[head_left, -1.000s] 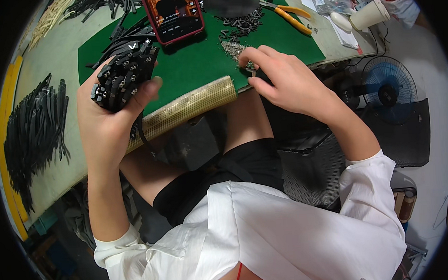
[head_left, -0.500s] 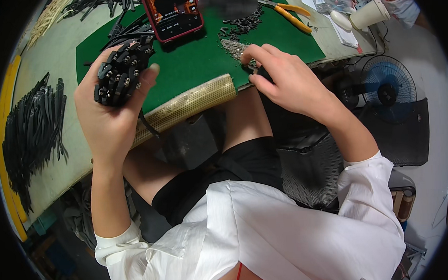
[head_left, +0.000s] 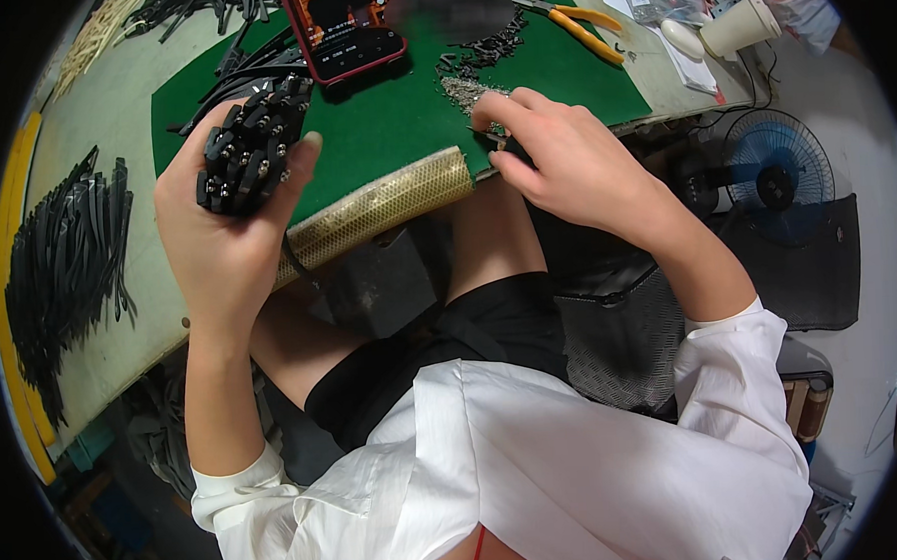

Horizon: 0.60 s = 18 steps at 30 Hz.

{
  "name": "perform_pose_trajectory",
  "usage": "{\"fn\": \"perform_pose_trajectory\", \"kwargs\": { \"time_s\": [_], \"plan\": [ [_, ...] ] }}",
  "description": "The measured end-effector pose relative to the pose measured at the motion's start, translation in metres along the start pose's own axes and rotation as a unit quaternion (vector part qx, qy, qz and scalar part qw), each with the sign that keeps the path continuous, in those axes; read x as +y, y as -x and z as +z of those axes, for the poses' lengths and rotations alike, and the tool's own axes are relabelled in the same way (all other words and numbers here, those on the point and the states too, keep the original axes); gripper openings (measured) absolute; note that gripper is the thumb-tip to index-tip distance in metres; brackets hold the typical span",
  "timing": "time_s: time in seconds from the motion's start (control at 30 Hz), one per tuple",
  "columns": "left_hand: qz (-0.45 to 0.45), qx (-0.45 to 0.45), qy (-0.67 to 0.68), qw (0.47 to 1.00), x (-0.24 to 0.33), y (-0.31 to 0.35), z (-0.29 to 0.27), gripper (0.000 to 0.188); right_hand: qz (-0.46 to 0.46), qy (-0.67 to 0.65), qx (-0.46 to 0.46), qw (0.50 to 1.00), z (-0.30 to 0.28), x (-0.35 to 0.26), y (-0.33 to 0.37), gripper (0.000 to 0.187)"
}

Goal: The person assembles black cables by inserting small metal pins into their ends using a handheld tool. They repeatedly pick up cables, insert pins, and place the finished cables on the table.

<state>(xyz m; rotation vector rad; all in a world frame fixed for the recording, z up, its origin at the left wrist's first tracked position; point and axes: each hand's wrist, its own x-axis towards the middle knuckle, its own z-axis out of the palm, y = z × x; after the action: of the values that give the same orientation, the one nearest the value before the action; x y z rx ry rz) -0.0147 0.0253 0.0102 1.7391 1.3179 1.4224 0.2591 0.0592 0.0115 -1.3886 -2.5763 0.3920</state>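
My left hand is closed around a thick bundle of black straps, with small shiny metal bits showing at their ends. At the front edge of the green mat, my right hand has its thumb and forefinger bent toward each other. A small dark piece shows between those fingers, too small to name. Just beyond the fingertips lies a pile of tiny silvery metal parts. One dark strap end hangs below my left hand, beside a rolled gold mesh sheet at the table edge.
A phone in a red case stands at the back of the mat. Yellow-handled pliers lie far right, near a white cup. More black straps cover the left side of the table. A fan stands at right.
My right hand has shifted slightly left beside the metal parts. My left hand has turned a little, and the bundle has moved slightly right with it.
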Motion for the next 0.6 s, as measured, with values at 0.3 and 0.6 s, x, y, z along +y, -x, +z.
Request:
{"fn": "perform_pose_trajectory", "kwargs": {
  "time_s": [0.3,0.6],
  "plan": [
    [-0.064,-0.014,0.121,0.99,0.016,-0.001,-0.004,0.017,0.0,0.014,-0.037,0.999,-0.01,-0.002,-0.005,0.027],
    [-0.106,0.001,0.224,0.969,0.024,0.013,0.001,0.02,0.039,-0.589,-0.078,0.803,-0.029,-0.068,-0.005,0.026]
  ]
}}
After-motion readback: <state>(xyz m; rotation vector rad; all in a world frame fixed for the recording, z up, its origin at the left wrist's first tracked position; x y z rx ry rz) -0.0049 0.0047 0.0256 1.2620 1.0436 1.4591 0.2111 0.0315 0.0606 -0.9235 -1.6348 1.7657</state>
